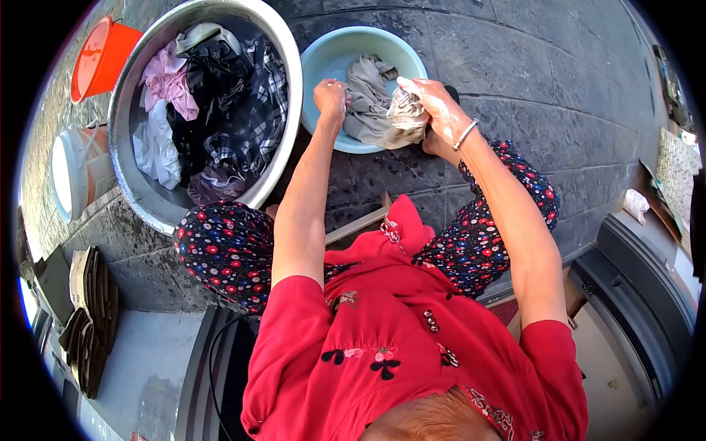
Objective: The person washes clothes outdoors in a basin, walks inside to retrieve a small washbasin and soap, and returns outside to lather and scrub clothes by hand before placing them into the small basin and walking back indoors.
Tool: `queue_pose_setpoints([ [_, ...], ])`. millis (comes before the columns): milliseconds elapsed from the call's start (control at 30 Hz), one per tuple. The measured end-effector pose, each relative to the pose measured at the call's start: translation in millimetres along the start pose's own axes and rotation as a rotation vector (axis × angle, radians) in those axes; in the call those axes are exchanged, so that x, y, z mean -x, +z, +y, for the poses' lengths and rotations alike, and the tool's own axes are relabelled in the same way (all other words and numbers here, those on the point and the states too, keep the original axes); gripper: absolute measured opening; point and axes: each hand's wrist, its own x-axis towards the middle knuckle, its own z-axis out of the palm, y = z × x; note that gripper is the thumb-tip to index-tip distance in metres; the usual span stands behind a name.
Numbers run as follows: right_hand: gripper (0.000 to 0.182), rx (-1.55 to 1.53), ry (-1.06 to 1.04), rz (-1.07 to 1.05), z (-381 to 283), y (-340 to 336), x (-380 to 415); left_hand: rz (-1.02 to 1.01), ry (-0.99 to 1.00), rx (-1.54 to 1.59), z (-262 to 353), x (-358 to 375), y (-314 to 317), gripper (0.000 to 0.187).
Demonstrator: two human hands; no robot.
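Observation:
A light blue basin (320,55) stands on the grey paving, with a wet grey-beige cloth (368,92) in it. My right hand (435,106), with whitish suds on it and a bracelet at the wrist, grips a bunched part of this cloth at the basin's right rim. My left hand (332,100) is closed at the basin's left side, close to the cloth; what its fingers hold, if anything, is too small to make out. Left of the basin is a large metal tub (293,95) holding dark, plaid, pink and white clothes (220,95).
An orange-red bucket (118,59) and a white bucket (92,165) stand left of the tub. Folded cardboard (92,316) lies at the lower left. A dark step edge (625,294) and a white wrapped item (636,206) are on the right.

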Motion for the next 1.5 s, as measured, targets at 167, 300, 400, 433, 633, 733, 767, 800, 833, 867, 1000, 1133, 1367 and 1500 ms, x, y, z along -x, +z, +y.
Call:
queue_pose_setpoints([
  [167,0.030,0.425,0.154,-0.369,16,-4,-62,-0.001,0.002,-0.220,-8,-29,22,0.035],
  [300,0.025,0.868,0.103,-0.229,38,-24,-123,0.056,0.150,-0.750,-22,-35,41,0.041],
  [400,0.025,0.609,0.125,-0.054,72,-38,-141,0.041,0.195,-0.859,-28,-48,41,0.033],
  [433,0.025,0.412,0.118,0.078,83,-38,-140,-0.037,0.143,-0.725,-27,-48,38,0.029],
  [633,0.032,0.302,-0.026,0.196,101,-29,-130,-0.347,0.340,-0.380,16,29,29,0.023],
  [733,0.031,0.202,0.097,-0.017,80,-18,-100,-0.485,0.434,-0.302,60,96,40,0.013],
  [767,0.038,0.259,-0.169,-0.070,105,-23,-114,-0.502,0.626,-0.296,66,113,44,0.011],
  [800,0.038,0.244,-0.159,-0.122,99,-19,-105,-0.545,0.672,-0.329,78,132,48,0.010],
  [833,0.038,0.236,-0.159,-0.165,89,-17,-97,-0.576,0.748,-0.375,84,148,51,0.009],
  [867,0.038,0.235,-0.165,-0.204,79,-10,-92,-0.604,0.827,-0.423,91,162,52,0.008],
  [1000,0.039,0.226,-0.306,-0.321,45,2,-68,-0.616,0.946,-0.422,118,208,47,0.008],
  [1133,0.040,0.305,-0.631,-0.396,9,8,-51,-0.693,1.054,-0.473,131,242,40,0.009],
  [1367,0.042,-0.326,-0.652,-0.545,-69,12,44,-0.609,0.989,-0.527,150,272,18,0.011],
  [1500,0.054,1.197,-1.775,0.267,-82,-13,40,-0.494,0.403,-0.187,168,245,1,0.033],
])
